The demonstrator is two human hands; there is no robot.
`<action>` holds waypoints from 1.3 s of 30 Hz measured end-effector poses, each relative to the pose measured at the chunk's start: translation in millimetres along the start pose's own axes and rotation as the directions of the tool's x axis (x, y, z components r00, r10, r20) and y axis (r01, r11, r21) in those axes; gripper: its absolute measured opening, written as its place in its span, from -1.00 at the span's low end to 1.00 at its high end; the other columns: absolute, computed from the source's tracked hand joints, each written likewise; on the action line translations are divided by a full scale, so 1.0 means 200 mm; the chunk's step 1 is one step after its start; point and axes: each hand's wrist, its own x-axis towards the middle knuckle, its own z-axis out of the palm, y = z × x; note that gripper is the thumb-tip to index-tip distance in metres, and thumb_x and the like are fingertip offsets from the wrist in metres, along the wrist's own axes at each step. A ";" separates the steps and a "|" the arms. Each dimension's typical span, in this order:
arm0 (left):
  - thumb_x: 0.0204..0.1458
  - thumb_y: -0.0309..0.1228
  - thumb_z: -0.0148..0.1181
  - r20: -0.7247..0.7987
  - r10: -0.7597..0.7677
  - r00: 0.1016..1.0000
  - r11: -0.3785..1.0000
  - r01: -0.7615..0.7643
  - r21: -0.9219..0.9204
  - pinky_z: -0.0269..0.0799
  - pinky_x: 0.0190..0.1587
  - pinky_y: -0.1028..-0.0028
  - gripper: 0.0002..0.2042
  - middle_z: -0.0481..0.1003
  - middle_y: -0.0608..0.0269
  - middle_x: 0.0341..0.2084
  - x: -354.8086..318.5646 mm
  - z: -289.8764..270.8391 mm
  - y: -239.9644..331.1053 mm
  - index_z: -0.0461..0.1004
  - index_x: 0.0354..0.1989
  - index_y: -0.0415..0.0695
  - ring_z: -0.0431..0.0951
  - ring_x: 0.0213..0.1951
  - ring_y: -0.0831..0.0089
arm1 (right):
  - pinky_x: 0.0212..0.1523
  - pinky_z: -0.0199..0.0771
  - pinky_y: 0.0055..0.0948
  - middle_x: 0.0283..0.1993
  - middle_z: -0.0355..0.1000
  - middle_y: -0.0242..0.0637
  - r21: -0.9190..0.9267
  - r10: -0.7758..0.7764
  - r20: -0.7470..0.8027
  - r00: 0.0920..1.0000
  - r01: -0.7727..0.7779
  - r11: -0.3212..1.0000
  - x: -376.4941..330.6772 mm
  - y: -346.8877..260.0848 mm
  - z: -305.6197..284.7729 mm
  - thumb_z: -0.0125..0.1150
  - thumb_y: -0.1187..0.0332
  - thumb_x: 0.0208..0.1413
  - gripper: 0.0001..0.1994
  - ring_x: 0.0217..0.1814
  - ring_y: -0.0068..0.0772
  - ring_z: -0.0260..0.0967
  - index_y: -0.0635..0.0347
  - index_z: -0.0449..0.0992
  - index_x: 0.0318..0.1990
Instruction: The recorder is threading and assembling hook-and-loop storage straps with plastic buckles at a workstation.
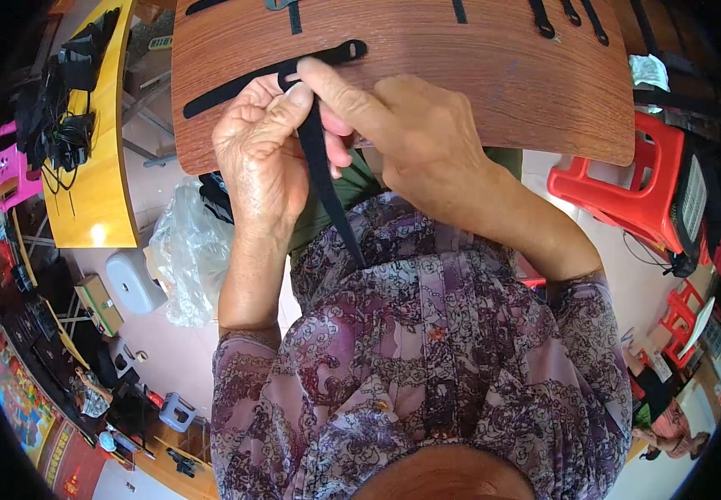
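Since it hangs below the brown wood-grain tabletop [535, 104], the slotted black fabric strap [319, 162] pinched by the left hand [259, 154] could snag; the right hand [427, 129] hides its grip.

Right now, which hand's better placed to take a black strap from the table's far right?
Likely the right hand: it's nearer those looped straps, while the left hand pinches another black strap.

Just 1 head-worn fisheye cam, looking down past a purple patterned fabric shirt [427, 358] at 6 o'clock toward a brown wood-grain tabletop [485, 71] at 12, bare left hand [262, 154] pretty close at 11.
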 end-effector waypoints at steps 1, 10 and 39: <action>0.06 -0.50 0.04 0.027 -0.006 1.000 0.999 0.005 0.037 0.35 -0.74 0.50 -0.88 0.46 -0.03 -0.64 0.00 0.00 0.00 0.33 -0.37 -0.33 0.42 -0.75 0.35 | -0.61 0.32 -0.19 -0.65 0.29 -0.31 -0.055 0.014 0.083 0.996 -0.010 0.998 0.00 0.00 -0.01 0.20 0.41 -0.23 -0.58 -0.57 -0.14 0.36 0.01 0.33 -0.10; 0.12 -0.47 -0.04 0.064 -0.120 0.991 0.982 0.128 -0.142 0.36 -0.71 0.50 -0.86 0.44 0.09 -0.62 0.03 0.05 -0.02 0.34 -0.30 -0.33 0.37 -0.72 0.43 | -0.61 0.39 -0.35 -0.63 0.43 -0.33 0.264 0.309 -0.008 0.951 -0.296 0.918 0.04 0.02 0.03 0.13 0.41 -0.11 -0.87 -0.60 -0.31 0.44 0.22 0.37 -0.38; 0.12 -0.53 -0.05 0.034 -0.166 0.986 0.966 0.170 -0.197 0.00 -0.84 0.65 -0.83 0.40 0.04 -0.66 -0.04 0.11 -0.12 0.23 -0.52 -0.24 0.15 -0.84 0.60 | -0.63 0.36 -0.34 -0.66 0.29 -0.31 0.308 0.284 -0.068 0.957 -0.250 0.918 -0.07 0.04 0.02 0.28 0.31 -0.32 -0.48 -0.60 -0.27 0.35 0.04 0.44 -0.04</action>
